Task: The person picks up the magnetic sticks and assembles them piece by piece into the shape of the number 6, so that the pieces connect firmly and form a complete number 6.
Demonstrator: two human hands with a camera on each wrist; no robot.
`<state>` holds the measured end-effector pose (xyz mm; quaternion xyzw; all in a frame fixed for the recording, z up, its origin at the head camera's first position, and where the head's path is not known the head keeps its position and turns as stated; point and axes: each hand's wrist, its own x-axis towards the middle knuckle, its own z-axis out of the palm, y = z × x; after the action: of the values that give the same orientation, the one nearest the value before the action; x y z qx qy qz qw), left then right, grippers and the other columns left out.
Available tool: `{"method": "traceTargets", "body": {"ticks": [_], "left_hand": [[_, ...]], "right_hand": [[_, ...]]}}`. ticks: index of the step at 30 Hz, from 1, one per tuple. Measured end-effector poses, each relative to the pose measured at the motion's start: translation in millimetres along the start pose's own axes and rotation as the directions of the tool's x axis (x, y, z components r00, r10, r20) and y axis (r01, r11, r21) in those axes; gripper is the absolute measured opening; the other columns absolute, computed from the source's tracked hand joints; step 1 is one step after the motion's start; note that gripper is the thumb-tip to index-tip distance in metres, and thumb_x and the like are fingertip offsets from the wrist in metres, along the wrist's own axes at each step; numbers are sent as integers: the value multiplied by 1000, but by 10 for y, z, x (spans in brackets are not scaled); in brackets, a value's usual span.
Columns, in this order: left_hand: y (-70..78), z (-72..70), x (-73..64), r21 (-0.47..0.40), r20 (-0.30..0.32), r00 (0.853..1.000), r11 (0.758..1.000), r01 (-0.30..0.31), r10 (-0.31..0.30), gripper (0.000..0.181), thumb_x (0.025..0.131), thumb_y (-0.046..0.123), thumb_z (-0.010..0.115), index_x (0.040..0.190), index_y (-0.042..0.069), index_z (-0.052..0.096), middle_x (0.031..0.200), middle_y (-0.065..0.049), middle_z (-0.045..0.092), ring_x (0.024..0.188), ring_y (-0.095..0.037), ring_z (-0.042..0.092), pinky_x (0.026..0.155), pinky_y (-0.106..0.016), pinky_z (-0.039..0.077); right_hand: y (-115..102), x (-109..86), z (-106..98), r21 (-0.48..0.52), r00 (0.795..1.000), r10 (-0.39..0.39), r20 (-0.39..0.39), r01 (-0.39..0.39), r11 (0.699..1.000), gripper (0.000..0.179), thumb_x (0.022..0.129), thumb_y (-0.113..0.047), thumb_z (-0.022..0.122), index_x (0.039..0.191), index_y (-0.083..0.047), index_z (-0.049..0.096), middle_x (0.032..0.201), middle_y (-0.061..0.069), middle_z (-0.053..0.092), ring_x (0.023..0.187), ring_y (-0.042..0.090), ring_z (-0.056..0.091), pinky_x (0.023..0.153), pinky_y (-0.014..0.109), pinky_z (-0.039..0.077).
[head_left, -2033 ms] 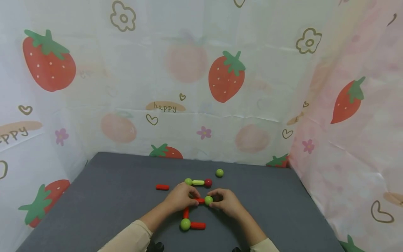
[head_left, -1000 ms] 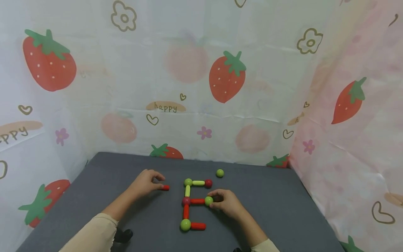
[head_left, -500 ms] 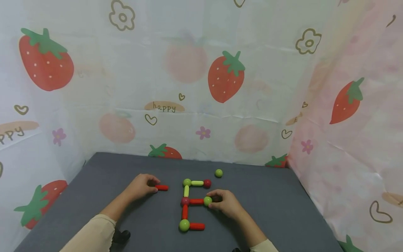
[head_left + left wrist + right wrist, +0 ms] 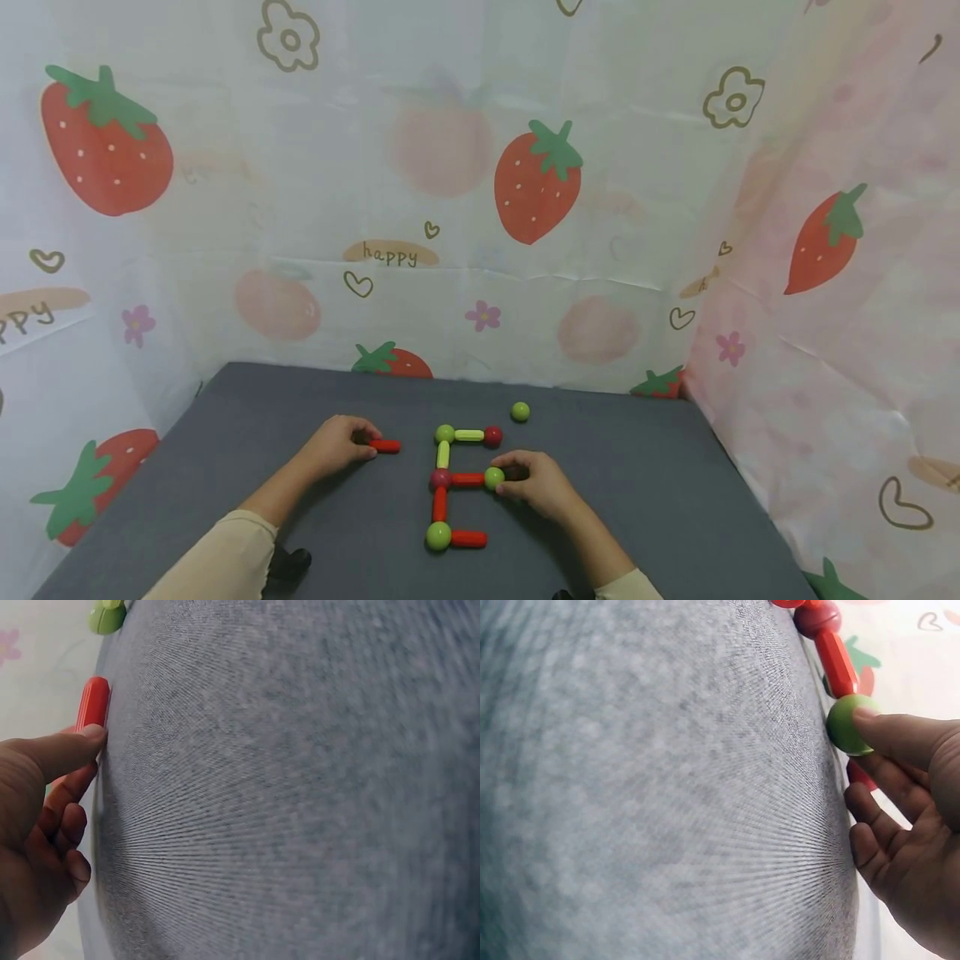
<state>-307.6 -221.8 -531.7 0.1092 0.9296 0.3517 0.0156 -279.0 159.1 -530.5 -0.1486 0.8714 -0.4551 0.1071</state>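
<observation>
Beneath the fingers, the counter is surfaced in dark grey. Beyond them and to both sides, it is enclosed by pale sheeting printed with strawberries, flowers and hearts; fainter shapes, possibly peaches, are washed out.

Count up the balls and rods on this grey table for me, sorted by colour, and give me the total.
Green balls: 4
Dark red balls: 2
Red rods: 4
Yellow-green rods: 2
Total: 12
</observation>
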Motion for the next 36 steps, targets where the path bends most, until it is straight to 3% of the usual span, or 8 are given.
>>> {"method": "traceTargets", "body": {"ticks": [6, 14, 25, 36], "left_hand": [[88, -37, -23, 48, -7, 997, 996, -79, 79, 18, 86, 18, 83, 103, 15, 78, 98, 4, 74, 88, -13, 64, 84, -42, 53], [435, -38, -105, 61, 40, 985, 983, -171, 169, 15, 87, 20, 83, 102, 19, 78, 92, 9, 71, 79, -11, 57, 70, -31, 48], [935, 193, -183, -19, 129, 959, 967, -254, 254, 13, 87, 21, 83, 98, 25, 78, 92, 15, 71, 91, -19, 60, 74, -33, 48], [1133, 499, -160, -101, 210, 925, 949, -300, 315, 12, 86, 21, 84, 97, 20, 79, 86, 15, 72, 80, -2, 64, 73, -27, 53]], "right_hand": [[-1, 9, 0, -4, 1000, 4, 2, -4, 1000, 35, 84, -15, 86, 117, -16, 76, 109, 0, 73, 91, 15, 63, 73, 33, 52], [-3, 6, -6, 0, 1000, -13, 1, 13, 1000, 35, 84, -14, 85, 118, -14, 76, 110, 1, 74, 95, 14, 65, 77, 34, 53], [10, 1, -6, -1, 1000, -26, 3, 26, 1000, 35, 85, -14, 85, 118, -14, 76, 112, 1, 74, 96, 14, 66, 79, 34, 53], [16, 6, -10, -4, 999, -42, -3, 42, 999, 34, 84, -15, 85, 117, -14, 76, 111, 1, 75, 95, 14, 66, 79, 33, 53]]}}
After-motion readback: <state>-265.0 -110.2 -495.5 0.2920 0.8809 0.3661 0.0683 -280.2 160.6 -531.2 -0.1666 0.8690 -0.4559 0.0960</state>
